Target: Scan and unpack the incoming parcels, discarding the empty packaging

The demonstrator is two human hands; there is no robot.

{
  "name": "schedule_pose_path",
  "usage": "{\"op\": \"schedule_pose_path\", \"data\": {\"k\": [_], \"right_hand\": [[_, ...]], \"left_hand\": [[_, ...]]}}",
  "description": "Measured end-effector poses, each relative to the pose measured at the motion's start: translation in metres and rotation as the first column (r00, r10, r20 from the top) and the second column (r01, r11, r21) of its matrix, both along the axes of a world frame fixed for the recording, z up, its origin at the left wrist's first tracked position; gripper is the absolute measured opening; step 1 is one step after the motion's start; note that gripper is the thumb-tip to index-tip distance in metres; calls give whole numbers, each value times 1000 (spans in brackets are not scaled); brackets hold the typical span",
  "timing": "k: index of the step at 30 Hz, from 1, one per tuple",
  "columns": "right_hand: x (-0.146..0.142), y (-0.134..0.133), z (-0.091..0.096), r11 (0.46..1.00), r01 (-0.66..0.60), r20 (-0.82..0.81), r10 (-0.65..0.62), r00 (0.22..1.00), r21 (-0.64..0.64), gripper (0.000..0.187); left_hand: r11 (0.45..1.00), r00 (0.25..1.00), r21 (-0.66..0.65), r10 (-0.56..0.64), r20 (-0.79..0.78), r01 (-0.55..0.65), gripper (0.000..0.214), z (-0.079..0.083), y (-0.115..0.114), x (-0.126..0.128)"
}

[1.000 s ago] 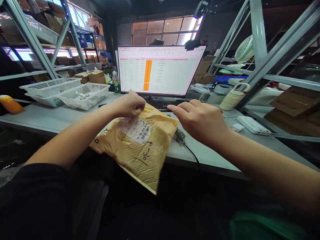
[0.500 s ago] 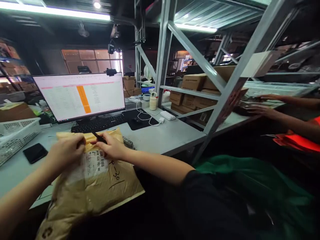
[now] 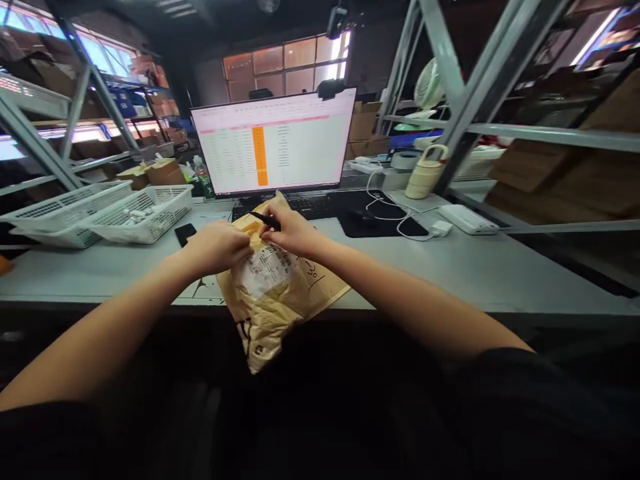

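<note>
A brown paper mailer with a white printed label and handwritten black marks lies over the front edge of the desk, its lower corner hanging down. My left hand is closed on the mailer's upper left side. My right hand is closed around a slim black pen-like tool, whose narrow end points left. The thumb and fingers of this hand also touch the mailer's crumpled top, close beside my left hand. What kind of tool it is cannot be made out.
Behind the mailer are a keyboard and a monitor. White plastic baskets and a phone sit to the left. At right are a mouse pad, white cable, cream bottle, white power bank and metal rack posts.
The view has swung left, bringing the baskets further in and taking the co-worker's arms out of sight. The mailer has slimmed and creased in view; both hands still hold near its top.
</note>
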State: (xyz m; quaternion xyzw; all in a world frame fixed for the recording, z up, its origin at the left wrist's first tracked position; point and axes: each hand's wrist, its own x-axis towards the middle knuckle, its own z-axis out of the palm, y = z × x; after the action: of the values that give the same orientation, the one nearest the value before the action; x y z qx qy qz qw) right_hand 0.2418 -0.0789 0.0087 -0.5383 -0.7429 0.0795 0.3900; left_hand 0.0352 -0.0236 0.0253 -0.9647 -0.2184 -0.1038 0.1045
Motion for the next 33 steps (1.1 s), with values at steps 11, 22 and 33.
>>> {"op": "schedule_pose_path", "data": {"k": [11,22,33], "right_hand": [[-28,-38,4,958,162,679,44,733,-237,25],[-49,-47,-16,981,176,829,-34,558,-79,23],[-60,-48,-26,963,213,851,33,524,-168,27]], "left_hand": [[705,565,-708,568,598,40,34,-129,-9,-19],[680,470,-730,622,626,72,24,-151,-38,4],[689,498,-713,577,647,129,35,-167,-44,5]]}}
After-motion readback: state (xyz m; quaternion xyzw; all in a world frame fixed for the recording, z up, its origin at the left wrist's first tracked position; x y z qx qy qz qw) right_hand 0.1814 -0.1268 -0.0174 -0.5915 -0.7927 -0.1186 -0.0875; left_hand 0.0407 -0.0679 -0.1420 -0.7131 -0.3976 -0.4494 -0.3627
